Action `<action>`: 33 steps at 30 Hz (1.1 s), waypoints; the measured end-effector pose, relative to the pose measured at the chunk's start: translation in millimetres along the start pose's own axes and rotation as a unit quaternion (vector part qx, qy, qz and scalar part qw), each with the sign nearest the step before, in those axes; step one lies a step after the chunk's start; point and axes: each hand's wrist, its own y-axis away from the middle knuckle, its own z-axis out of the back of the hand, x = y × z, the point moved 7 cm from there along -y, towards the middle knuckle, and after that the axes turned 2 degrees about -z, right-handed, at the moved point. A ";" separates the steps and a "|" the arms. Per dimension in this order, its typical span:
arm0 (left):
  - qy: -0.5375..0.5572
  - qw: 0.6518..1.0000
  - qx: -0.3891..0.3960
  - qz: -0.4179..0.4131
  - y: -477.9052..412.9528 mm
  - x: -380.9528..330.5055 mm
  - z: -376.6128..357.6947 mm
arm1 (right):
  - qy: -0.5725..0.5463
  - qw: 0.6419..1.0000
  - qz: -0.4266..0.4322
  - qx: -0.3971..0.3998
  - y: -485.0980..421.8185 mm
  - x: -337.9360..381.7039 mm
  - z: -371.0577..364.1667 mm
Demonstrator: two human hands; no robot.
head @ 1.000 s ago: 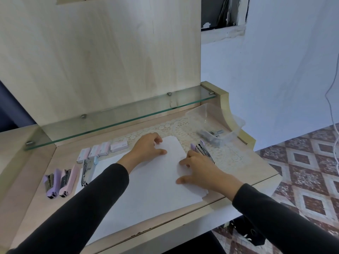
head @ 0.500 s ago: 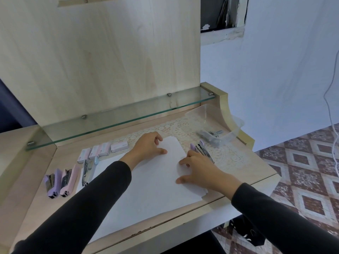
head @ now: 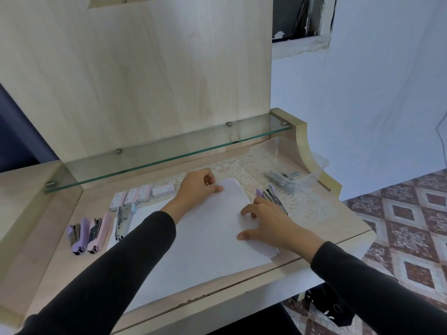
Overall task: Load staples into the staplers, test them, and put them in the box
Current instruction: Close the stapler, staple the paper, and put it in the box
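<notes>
A white sheet of paper (head: 208, 240) lies on the desk. My left hand (head: 197, 189) sits at its far corner, fingers curled and thumb on top of the sheet. My right hand (head: 266, 222) lies spread flat on the paper's right side. Its fingertips are just short of an opened lilac stapler (head: 272, 197). At the left lie a lilac stapler (head: 78, 235), a pink stapler (head: 98, 233) and a pale blue stapler (head: 123, 217). Several small staple boxes (head: 163, 191) line up behind them. A clear plastic box (head: 273, 147) at the back right holds a grey stapler (head: 281, 181).
A glass shelf (head: 169, 151) overhangs the back of the desk below a wooden panel. A lace mat (head: 242, 169) covers the desk's far right. The desk's front edge (head: 217, 296) is close to me. A black bag (head: 331, 308) lies on the tiled floor.
Both hands stay almost where they were on the paper; only the view has shifted a little.
</notes>
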 end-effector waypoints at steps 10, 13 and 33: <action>0.038 0.998 -0.024 -0.047 7.0 -4.3 28.4 | -0.144 0.979 -0.047 -0.136 3.1 -12.0 17.0; -0.019 0.998 -0.057 -0.033 9.7 5.9 31.2 | -0.171 0.968 -0.024 -0.181 6.6 -6.6 19.3; 0.189 0.975 0.024 0.119 27.4 21.9 7.5 | -0.255 0.955 0.108 -0.104 22.1 27.0 4.1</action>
